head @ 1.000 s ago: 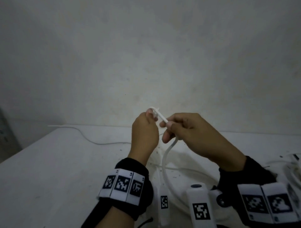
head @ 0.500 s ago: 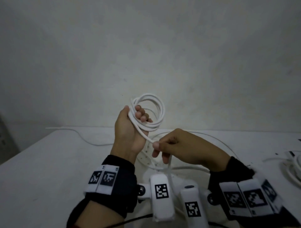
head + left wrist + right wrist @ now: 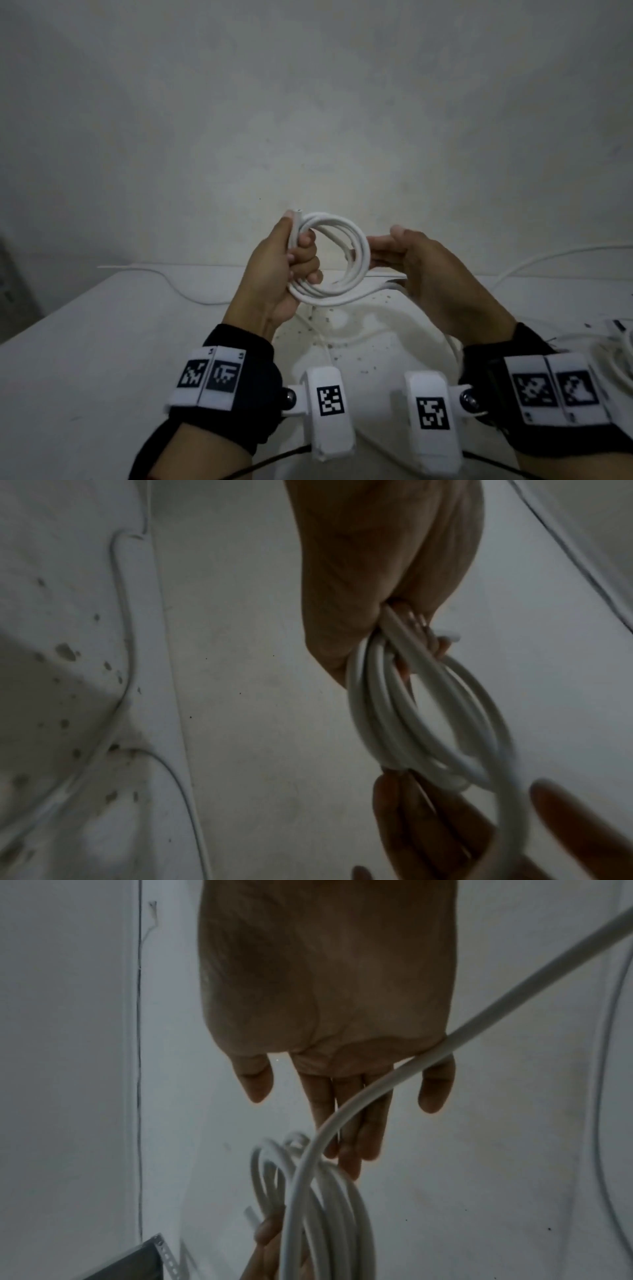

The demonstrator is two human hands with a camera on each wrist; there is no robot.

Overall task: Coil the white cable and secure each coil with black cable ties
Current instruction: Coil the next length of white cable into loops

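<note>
A white cable coil [image 3: 346, 240] of several loops is held up above the table. My left hand [image 3: 291, 270] grips its left side, fingers curled through the loops, and the cable's end sticks up above the thumb. In the left wrist view the coil [image 3: 404, 718] hangs from that hand [image 3: 377, 588]. My right hand [image 3: 407, 260] is flat, its straight fingers touching the coil's right side. In the right wrist view the loose strand [image 3: 404, 1069] crosses that hand's [image 3: 329, 1015] palm, ungripped, towards the coil [image 3: 329, 1204]. I see no black ties clearly.
The white table [image 3: 102, 342] has dark specks near its middle. A thin white wire [image 3: 171, 284] lies at the back left. More white cable [image 3: 548, 260] trails off to the right, with other white cables at the right edge [image 3: 620, 353]. A perforated metal bar [image 3: 161, 1256] shows low left.
The left hand went from pinching the cable end to gripping a coil, which has since gained loops. The right hand let go of its pinched strand and flattened against the coil.
</note>
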